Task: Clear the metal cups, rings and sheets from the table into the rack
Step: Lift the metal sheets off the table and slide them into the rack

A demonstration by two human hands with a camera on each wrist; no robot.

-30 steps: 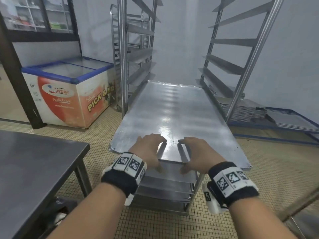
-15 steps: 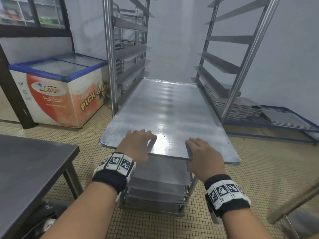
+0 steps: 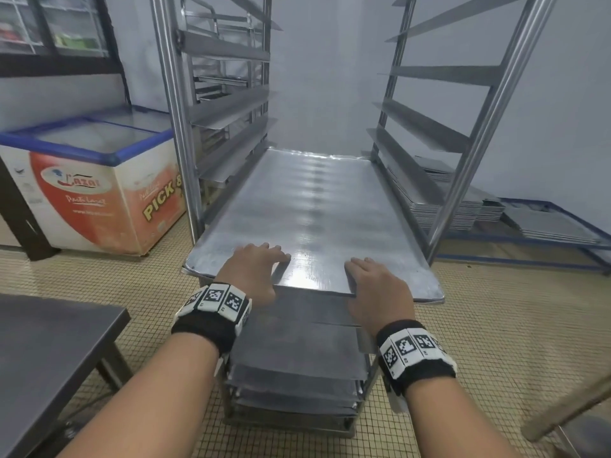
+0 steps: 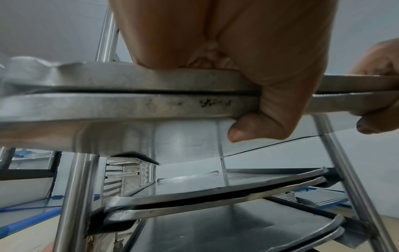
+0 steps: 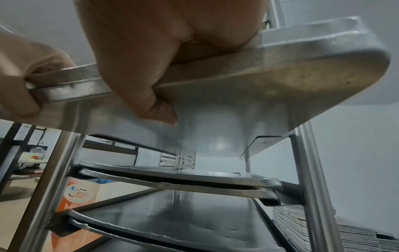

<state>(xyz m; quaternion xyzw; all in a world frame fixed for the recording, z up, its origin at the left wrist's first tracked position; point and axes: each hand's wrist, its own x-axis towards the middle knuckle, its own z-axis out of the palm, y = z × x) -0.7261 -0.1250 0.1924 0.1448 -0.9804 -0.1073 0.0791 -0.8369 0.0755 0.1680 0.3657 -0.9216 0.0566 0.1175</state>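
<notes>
Sheets (image 3: 307, 213), two stacked, lying flat on rack (image 3: 469, 166) rails, near edge gripped by left hand (image 3: 251, 272) and right hand (image 3: 377, 287): fingers on top, thumbs curled underneath. More sheets on lower rails. Freezer (image 3: 92, 183) at left.

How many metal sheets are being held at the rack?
2. The top sheet lies flat on the bottom sheet, both held by their near edge, resting partly in the rack. Another could be hidden between them.
</notes>
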